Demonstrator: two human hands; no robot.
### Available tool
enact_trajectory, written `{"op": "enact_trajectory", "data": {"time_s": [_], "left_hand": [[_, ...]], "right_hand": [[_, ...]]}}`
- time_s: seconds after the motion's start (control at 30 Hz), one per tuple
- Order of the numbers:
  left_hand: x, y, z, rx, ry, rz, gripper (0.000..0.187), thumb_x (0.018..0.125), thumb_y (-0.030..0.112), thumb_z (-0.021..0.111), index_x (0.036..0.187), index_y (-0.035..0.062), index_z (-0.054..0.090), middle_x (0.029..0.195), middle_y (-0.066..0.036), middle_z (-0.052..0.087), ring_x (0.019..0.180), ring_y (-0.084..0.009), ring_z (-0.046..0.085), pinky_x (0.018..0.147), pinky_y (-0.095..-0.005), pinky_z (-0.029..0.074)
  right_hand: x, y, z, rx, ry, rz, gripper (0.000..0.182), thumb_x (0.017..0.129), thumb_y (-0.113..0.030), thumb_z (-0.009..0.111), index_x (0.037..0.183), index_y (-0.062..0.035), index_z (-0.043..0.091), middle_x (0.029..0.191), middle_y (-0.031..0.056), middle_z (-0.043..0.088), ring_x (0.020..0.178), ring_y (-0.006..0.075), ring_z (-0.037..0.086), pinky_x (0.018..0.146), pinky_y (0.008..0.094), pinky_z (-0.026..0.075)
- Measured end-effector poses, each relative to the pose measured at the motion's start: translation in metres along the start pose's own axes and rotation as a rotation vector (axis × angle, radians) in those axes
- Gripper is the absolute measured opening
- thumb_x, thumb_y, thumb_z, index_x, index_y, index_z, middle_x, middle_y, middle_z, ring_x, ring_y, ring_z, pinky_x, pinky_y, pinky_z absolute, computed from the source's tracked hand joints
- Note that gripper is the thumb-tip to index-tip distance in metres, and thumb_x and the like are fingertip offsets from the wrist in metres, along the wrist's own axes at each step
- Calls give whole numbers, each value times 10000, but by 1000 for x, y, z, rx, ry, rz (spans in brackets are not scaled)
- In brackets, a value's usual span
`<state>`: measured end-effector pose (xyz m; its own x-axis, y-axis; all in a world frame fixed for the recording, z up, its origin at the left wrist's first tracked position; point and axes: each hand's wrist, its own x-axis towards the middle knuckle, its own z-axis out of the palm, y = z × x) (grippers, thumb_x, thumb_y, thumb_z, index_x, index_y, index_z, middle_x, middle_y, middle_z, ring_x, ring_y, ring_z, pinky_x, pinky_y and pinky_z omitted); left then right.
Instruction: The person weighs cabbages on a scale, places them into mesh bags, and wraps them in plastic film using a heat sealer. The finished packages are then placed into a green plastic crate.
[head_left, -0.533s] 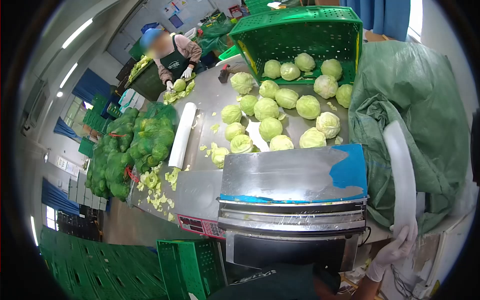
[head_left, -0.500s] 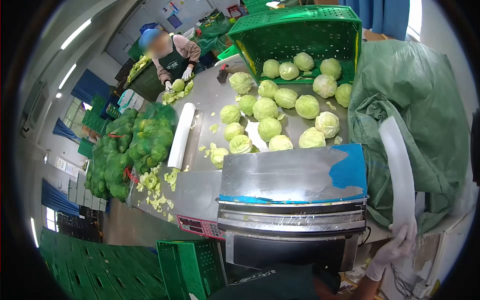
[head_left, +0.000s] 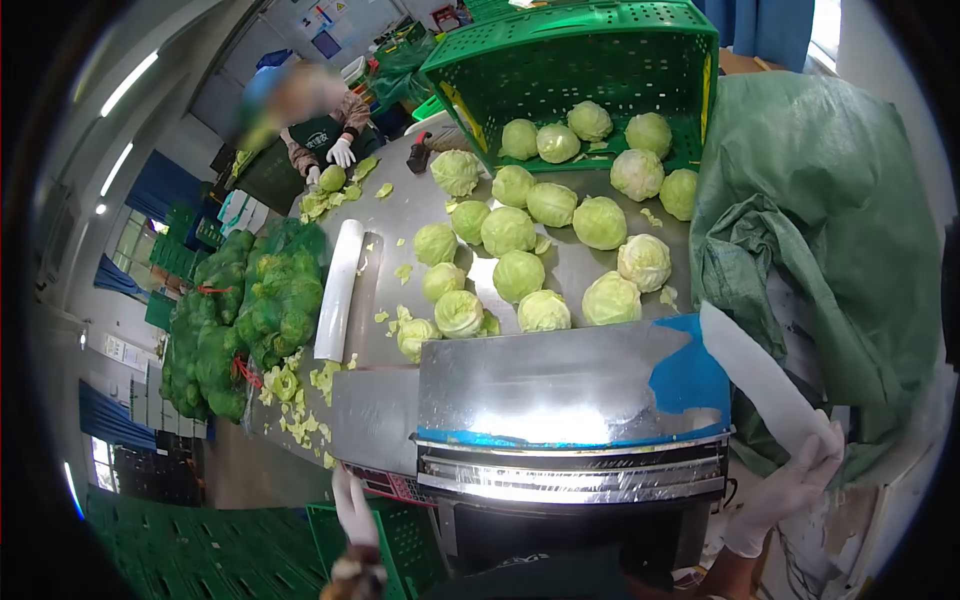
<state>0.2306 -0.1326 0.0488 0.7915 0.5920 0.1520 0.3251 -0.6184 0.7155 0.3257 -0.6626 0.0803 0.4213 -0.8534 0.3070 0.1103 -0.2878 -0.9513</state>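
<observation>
My gloved right hand (head_left: 795,485) is closed around the lower end of a long white strip (head_left: 755,375), whose exact kind I cannot tell. The strip slants up and left, its far end overlapping the right edge of the metal wrapping machine (head_left: 560,385) with its blue patch. My gloved left hand (head_left: 355,510) is low at the left, fingers stretched out, tips right by the front edge of the red-edged scale (head_left: 375,410). Beyond the machine, several cabbages (head_left: 519,276) lie on the steel table (head_left: 385,340).
A green crate (head_left: 570,85) lies on its side at the back, with cabbages in it. Green woven sacking (head_left: 830,250) drapes the right side. A white film roll (head_left: 340,290) and net bags of cabbage (head_left: 280,300) are at left. A co-worker (head_left: 315,140) handles a cabbage at the far end.
My left hand has come into view beside the scale. The white strip in my right hand has swung left and down toward the machine. The view has shifted slightly.
</observation>
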Motion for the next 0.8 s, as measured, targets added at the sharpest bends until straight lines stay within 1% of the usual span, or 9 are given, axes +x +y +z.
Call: {"op": "enact_trajectory", "data": {"time_s": [0.13, 0.2, 0.23, 0.4, 0.47, 0.57, 0.63, 0.7, 0.8], "left_hand": [[149, 134, 135, -425, -323, 123, 617, 925, 93, 601, 1467, 16, 317, 1396, -141, 463, 1268, -238, 468, 1047, -360, 402], [209, 152, 222, -283, -402, 355, 774, 874, 189, 688, 1481, -16, 254, 1416, -210, 427, 1311, -297, 423, 1072, -400, 374], [251, 132, 274, 114, -299, 557, 931, 817, 299, 744, 1492, -29, 194, 1410, -261, 415, 1303, -386, 408, 1085, -460, 343], [306, 206, 426, 337, -240, 488, 1071, 634, 480, 828, 1451, 3, 326, 1325, -287, 460, 1198, -464, 451, 1037, -489, 372], [309, 211, 442, 455, -342, 272, 1014, 612, 521, 828, 1394, 31, 409, 1311, -285, 484, 1197, -424, 482, 1038, -476, 378], [316, 191, 437, 330, -296, 360, 919, 597, 489, 848, 1308, 35, 485, 1252, -258, 543, 1139, -393, 550, 980, -443, 445], [321, 168, 412, 47, -298, 361, 854, 631, 479, 846, 1277, 30, 513, 1184, -215, 567, 1110, -362, 566, 937, -411, 480], [308, 163, 365, -546, -334, 71, 762, 706, 427, 827, 1286, 49, 510, 1214, -182, 563, 1087, -301, 606, 879, -383, 525], [279, 142, 260, -811, -304, -113, 641, 821, 410, 735, 1308, 65, 501, 1219, -134, 572, 1068, -262, 628, 856, -385, 555]], "right_hand": [[13, 30, 5, 309, -7, 271, 350, 1012, -141, 441, 1287, 73, 469, 1266, 157, 511, 1169, 222, 501, 1034, 358, 380], [16, 32, 7, 231, -24, 262, 349, 1011, -137, 438, 1286, 76, 469, 1252, 153, 515, 1160, 218, 503, 1032, 356, 377], [16, 35, 7, 149, -48, 260, 349, 1011, -133, 435, 1285, 80, 469, 1237, 149, 518, 1152, 213, 506, 1031, 353, 373], [25, 53, 7, 75, 109, 323, 382, 1004, -177, 472, 1293, 73, 475, 1243, 151, 523, 1144, 230, 509, 1022, 360, 376], [26, 65, 0, 76, 71, 306, 389, 1007, -180, 467, 1302, 73, 471, 1260, 155, 516, 1158, 232, 500, 1027, 364, 371], [24, 71, -3, 25, 8, 282, 401, 1010, -186, 456, 1317, 72, 462, 1286, 162, 501, 1188, 237, 482, 1042, 373, 360], [24, 69, -2, -16, -16, 257, 406, 1011, -188, 452, 1324, 71, 458, 1296, 164, 495, 1203, 240, 474, 1053, 377, 354], [23, 67, -5, 48, 87, 298, 414, 1013, -193, 453, 1328, 74, 450, 1330, 172, 480, 1246, 243, 453, 1076, 376, 343], [23, 57, -3, -130, 53, 217, 378, 1023, -160, 430, 1306, 89, 464, 1340, 184, 490, 1250, 257, 467, 1076, 370, 357]]}}
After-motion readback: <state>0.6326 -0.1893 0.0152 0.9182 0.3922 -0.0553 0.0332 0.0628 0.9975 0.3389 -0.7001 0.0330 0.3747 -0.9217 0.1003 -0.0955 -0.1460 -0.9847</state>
